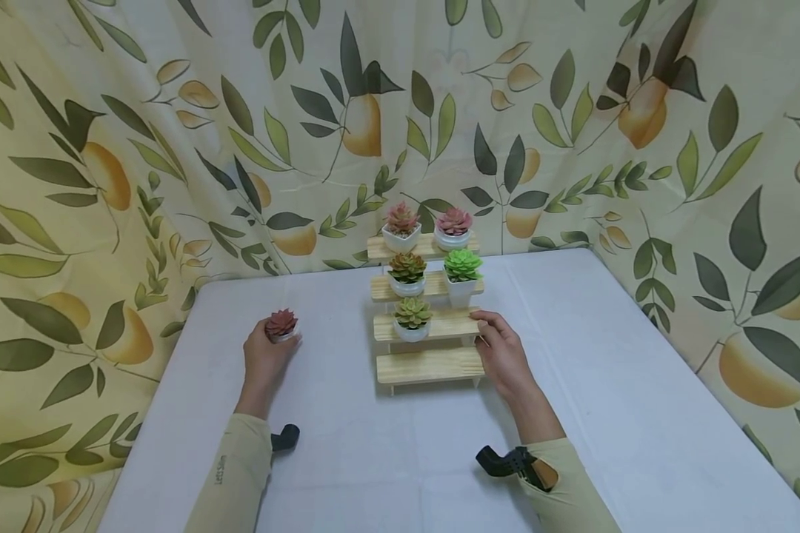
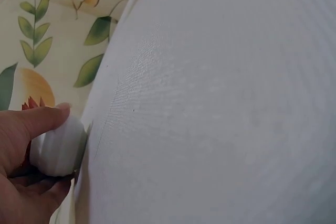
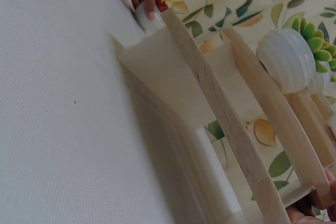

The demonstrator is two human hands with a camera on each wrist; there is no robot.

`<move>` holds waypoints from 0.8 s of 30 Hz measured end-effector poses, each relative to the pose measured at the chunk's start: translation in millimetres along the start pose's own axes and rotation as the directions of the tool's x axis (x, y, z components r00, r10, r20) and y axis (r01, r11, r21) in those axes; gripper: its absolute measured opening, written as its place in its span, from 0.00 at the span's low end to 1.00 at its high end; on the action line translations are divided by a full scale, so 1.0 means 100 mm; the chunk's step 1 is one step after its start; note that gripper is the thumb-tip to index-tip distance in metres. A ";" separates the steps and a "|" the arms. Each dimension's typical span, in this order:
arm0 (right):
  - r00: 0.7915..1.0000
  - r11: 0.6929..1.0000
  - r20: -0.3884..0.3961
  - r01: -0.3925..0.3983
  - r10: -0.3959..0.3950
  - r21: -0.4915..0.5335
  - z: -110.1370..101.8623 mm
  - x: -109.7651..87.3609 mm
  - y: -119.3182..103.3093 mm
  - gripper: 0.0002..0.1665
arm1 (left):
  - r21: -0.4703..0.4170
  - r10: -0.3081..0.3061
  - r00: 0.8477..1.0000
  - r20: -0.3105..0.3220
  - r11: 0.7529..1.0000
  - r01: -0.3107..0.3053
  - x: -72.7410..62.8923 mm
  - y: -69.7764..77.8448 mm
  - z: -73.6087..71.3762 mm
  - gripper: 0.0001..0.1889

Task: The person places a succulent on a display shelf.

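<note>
On the left side of the table, my left hand (image 1: 265,363) grips a small potted succulent with dark red leaves (image 1: 281,322). Its ribbed white pot (image 2: 60,148) sits between thumb and fingers in the left wrist view, close over the tabletop. My right hand (image 1: 504,357) pinches the right end of the second-lowest step of a tiered wooden plant stand (image 1: 433,365). Fingertips (image 3: 299,214) show at that step's end in the right wrist view. A pale green succulent (image 1: 412,314) stands at the left of the same step. The lowest step carries no pot.
Higher on the stand are a bright green succulent (image 1: 463,266), a brownish one (image 1: 407,269) and two pink ones, left (image 1: 402,220) and right (image 1: 453,221). A white cloth covers the table (image 1: 347,444). Behind hangs a leaf-and-fruit patterned curtain (image 1: 413,170).
</note>
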State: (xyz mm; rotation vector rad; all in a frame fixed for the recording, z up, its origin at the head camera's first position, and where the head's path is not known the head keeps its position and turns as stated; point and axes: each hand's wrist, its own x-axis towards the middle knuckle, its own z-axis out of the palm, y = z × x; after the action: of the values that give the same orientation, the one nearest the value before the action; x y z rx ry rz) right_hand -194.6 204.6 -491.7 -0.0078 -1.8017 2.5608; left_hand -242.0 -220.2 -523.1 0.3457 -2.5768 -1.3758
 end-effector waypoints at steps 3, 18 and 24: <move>1.000 1.000 0.000 -0.006 0.006 -0.006 0.00 0.00 0.01 0.16 | -0.003 0.000 1.000 -0.009 1.000 0.000 -0.01 0.00 -0.01 0.37; 1.000 1.000 -0.012 -0.007 0.007 -0.001 0.02 0.00 0.00 0.16 | -0.039 -0.020 1.000 -0.011 0.999 0.020 -0.06 0.06 -0.03 0.38; 1.000 1.000 -0.003 0.000 0.000 -0.008 0.01 -0.01 -0.01 0.17 | -0.055 -0.026 1.000 0.011 0.998 0.026 -0.07 0.11 -0.06 0.38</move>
State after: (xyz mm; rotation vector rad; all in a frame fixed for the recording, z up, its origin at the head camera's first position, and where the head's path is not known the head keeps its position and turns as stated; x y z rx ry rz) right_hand -193.3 203.9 -490.5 -0.0113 -1.8104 2.5527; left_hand -235.4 -216.5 -511.2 0.3653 -2.5456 -1.4580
